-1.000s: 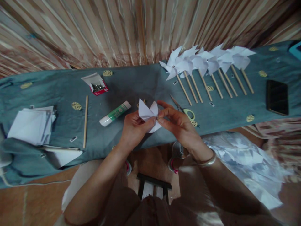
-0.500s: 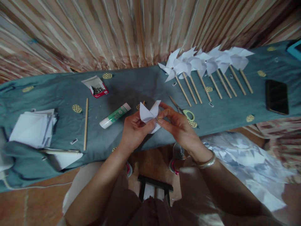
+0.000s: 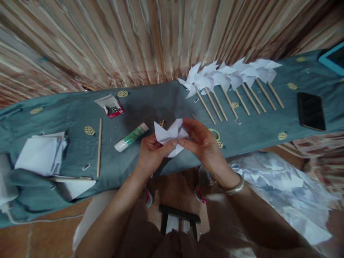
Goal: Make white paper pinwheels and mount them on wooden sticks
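Observation:
Both hands hold a folded white paper pinwheel head [image 3: 168, 138] above the near edge of a blue-green cloth-covered table [image 3: 161, 102]. My left hand [image 3: 152, 152] pinches it from below with thumb and fingers. My right hand [image 3: 202, 142], a metal bangle on its wrist, pinches the paper's centre from the right. A small pin seen earlier at the centre is hidden now. Just left lies a green and white glue stick [image 3: 131, 137]. Scissors with a pale green handle [image 3: 215, 134] lie behind my right hand, mostly hidden.
Several finished paper pinwheels on wooden sticks [image 3: 228, 82] lie in a row at the back right. A dark phone [image 3: 311, 111] is far right. A red box of pins [image 3: 112, 106], a loose wooden stick [image 3: 99, 147] and a stack of white paper [image 3: 40, 152] lie left. Paper scraps [image 3: 279, 186] cover the floor.
The view shifted slightly so the table sits lower. My hands turned the paper a little; my right fingers closed over its centre, hiding the pin.

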